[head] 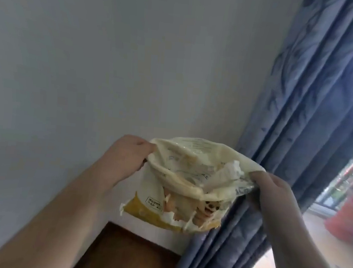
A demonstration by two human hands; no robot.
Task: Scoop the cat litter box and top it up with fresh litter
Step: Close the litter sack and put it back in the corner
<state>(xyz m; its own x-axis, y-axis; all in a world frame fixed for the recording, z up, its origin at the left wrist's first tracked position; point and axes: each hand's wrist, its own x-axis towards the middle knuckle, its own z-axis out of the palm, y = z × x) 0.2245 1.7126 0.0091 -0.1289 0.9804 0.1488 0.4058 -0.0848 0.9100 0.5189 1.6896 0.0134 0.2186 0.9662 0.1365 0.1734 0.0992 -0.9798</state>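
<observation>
A cream and yellow plastic litter bag (179,189) hangs in the air in front of me, held up between both hands. Its mouth is pulled wide and its lower edge is torn and ragged. My left hand (126,157) pinches the left rim of the mouth. At the right rim, my right hand (273,189) grips the bag. A crumpled white piece (227,174) lies inside the mouth. The litter box and scoop are out of view.
A plain white wall (91,73) fills the left and centre. Blue patterned curtains (312,103) hang at the right beside a bright window. Dark wooden floor (129,253) shows below the bag. A red object (347,219) sits by the window.
</observation>
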